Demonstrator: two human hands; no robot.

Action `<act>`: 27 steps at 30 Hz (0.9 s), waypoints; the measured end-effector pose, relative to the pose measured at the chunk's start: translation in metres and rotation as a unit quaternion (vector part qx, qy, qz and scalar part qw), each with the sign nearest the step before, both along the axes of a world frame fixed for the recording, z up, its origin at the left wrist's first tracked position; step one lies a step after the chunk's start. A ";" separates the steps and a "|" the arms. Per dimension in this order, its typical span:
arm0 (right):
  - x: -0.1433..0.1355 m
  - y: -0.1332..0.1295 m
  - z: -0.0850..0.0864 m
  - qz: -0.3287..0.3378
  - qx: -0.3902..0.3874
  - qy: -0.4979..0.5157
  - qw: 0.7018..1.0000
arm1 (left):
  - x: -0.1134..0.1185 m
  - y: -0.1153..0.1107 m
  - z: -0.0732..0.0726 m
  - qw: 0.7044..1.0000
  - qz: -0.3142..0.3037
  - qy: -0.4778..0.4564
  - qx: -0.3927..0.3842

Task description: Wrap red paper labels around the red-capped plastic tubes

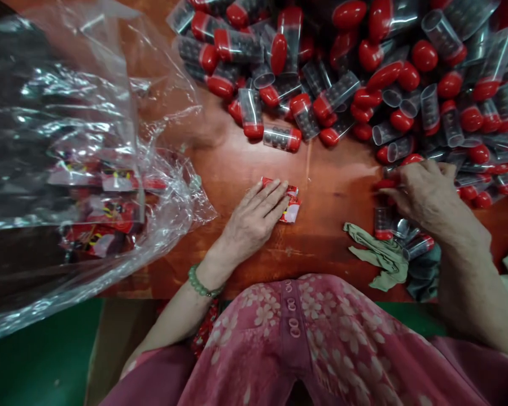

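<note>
My left hand (254,220) lies flat on a small red printed packet (291,211) near the middle of the table, fingers stretched out. At the right, my right hand (425,194) is closed at the near edge of a heap of clear tubes with red caps (338,96). Its thumb and fingers pinch a red piece (386,184), partly blurred; whether a tube is joined to it I cannot tell. Below that hand, several tubes (419,246) lie beside a green cloth (381,256).
A large clear plastic bag (165,225) covers the left side, with several red printed packets (110,211) inside. The brown wooden table (322,248) has its front edge close to my lap. A dark cloth (425,273) lies at that edge, right of the green one.
</note>
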State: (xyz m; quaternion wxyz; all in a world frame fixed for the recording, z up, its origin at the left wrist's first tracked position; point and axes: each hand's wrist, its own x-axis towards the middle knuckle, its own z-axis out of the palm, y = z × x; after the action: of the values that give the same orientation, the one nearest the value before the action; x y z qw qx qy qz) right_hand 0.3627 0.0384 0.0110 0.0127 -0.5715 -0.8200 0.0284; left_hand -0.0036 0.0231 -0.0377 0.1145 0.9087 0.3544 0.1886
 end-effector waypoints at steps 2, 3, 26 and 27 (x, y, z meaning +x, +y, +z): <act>-0.009 0.000 0.003 -0.030 -0.006 0.079 0.996 | -0.001 0.001 0.001 1.000 -0.001 -0.016 0.011; -0.018 -0.001 0.004 -0.049 -0.010 0.118 0.992 | -0.002 0.002 0.003 1.000 0.003 -0.020 0.015; -0.155 -0.025 -0.026 -0.005 -0.079 0.373 0.924 | -0.003 0.006 0.021 0.994 0.101 -0.038 0.003; -0.156 -0.026 -0.029 -0.012 -0.079 0.358 0.930 | -0.004 0.007 0.025 0.995 0.093 -0.030 -0.022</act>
State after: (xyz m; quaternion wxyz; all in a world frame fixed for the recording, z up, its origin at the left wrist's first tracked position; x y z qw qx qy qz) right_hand 0.2065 0.0127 -0.0176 0.2603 -0.5321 -0.7496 0.2953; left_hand -0.0074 0.0297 -0.0123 0.1273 0.8629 0.4378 0.2179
